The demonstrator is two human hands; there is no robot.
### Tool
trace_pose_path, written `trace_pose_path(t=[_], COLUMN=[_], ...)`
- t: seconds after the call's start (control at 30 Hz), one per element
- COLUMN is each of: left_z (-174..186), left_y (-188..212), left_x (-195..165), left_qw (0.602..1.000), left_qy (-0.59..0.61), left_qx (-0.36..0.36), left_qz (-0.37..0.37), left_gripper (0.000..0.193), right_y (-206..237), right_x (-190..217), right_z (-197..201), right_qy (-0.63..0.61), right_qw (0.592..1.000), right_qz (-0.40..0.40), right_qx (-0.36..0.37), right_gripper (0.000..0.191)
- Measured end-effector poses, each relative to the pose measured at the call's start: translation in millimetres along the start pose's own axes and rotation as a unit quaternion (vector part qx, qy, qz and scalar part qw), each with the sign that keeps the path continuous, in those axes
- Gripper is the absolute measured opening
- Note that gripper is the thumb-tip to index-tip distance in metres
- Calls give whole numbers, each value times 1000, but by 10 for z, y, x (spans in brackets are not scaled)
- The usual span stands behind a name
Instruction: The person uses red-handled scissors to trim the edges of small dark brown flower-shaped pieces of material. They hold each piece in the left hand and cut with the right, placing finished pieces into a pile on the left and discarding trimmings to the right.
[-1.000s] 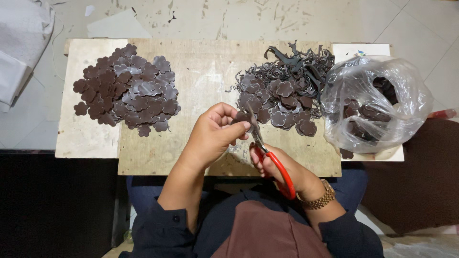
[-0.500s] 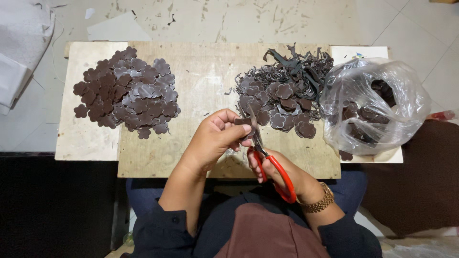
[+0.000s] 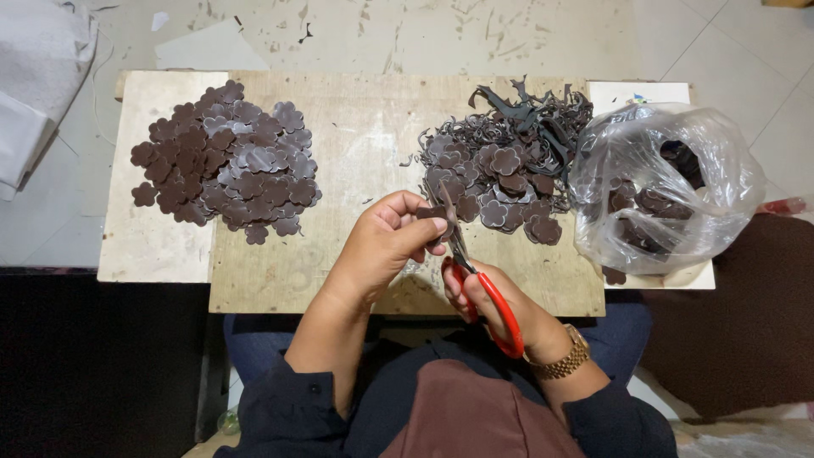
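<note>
Trimming: a small dark brown flower-shaped piece (image 3: pixel 431 214) is pinched in the fingertips of the left hand (image 3: pixel 386 246), at the centre of the frame, just above the near edge of the wooden board (image 3: pixel 356 153).
Right hand: the right hand (image 3: pixel 492 301) is clenched through the red handles of the scissors (image 3: pixel 475 280), whose blades are seen meeting the piece's edge.
Upper left: a heap of finished flower shapes (image 3: pixel 225 165) is spread on the board.
Centre right: a pile of uncut pieces and offcut strips (image 3: pixel 509 161) is stacked near the blades.
Far right: a clear plastic bag (image 3: pixel 666 191) holding more brown material is set beside that pile.
Doing it well: by the look of it, the piece is best turned by the left fingers while short snips are taken, with fingertips kept clear of the blades.
</note>
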State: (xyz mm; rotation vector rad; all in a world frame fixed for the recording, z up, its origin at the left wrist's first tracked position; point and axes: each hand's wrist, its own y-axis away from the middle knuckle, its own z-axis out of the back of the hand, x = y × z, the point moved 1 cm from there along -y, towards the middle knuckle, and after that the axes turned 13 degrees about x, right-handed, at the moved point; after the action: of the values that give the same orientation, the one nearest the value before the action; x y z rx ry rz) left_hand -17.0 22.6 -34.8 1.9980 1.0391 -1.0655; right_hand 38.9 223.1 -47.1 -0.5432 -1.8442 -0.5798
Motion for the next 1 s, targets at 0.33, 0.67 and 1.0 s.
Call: trace_pose_path(t=[0.33, 0.67, 1.0], left_z=[17, 44, 84], left_y=[-60, -44, -59], left_x=[137, 198, 248], left_qw=[997, 997, 996], left_qy=[58, 49, 54], left_qx=[25, 14, 10], left_qz=[-44, -55, -67], left_gripper=[10, 10, 13], right_y=[-37, -45, -86], right_x=[56, -37, -81], right_z=[-47, -48, -56], right_qy=[16, -18, 38], right_qw=[1000, 999, 997], right_qz=[6, -2, 3], right_qx=[5, -32, -64], right_gripper=[61, 56, 53])
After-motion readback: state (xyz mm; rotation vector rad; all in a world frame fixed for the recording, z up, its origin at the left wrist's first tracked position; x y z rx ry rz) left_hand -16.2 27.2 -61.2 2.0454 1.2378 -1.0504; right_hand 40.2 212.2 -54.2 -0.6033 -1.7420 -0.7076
